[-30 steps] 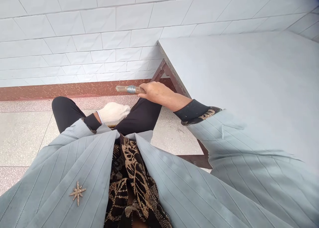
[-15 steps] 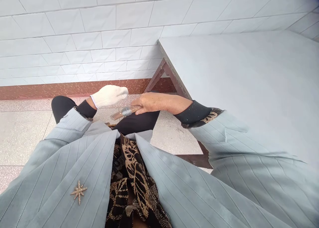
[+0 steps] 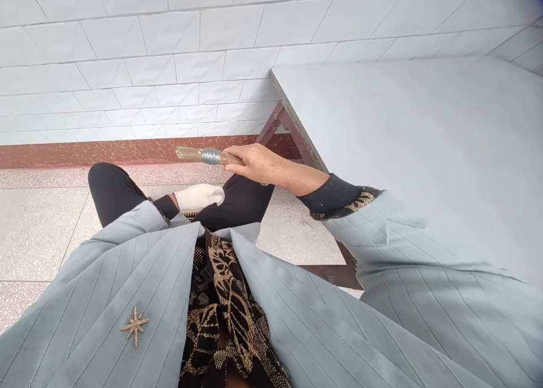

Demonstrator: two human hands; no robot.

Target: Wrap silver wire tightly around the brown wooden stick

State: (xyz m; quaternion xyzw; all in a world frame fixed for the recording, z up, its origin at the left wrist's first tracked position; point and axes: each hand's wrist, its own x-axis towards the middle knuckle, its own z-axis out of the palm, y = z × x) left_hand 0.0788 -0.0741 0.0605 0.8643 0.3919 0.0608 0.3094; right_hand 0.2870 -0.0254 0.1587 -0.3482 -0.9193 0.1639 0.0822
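Note:
My right hand (image 3: pixel 261 164), bare, is wrapped around one end of a brown wooden stick (image 3: pixel 189 154). Silvery wire is wound in a tight coil around the stick's middle, and its worn far end points left, held nearly level above my lap. A white knitted glove covers my left hand (image 3: pixel 198 197), which lies low over my dark-trousered thigh (image 3: pixel 244 198), below the stick and apart from it. The gloved fingers are curled together; whether anything is inside them is hidden.
On the right stands a pale grey-topped table (image 3: pixel 403 128) with reddish-brown legs, its edge close to my right forearm. A white tiled wall (image 3: pixel 169 31) with a brown base strip rises ahead. Speckled stone floor (image 3: pixel 38 224) shows at the left.
The stick in my right hand has swung from a downward slant to nearly level, its free end rising. My gloved left hand has dropped toward my lap and slightly right.

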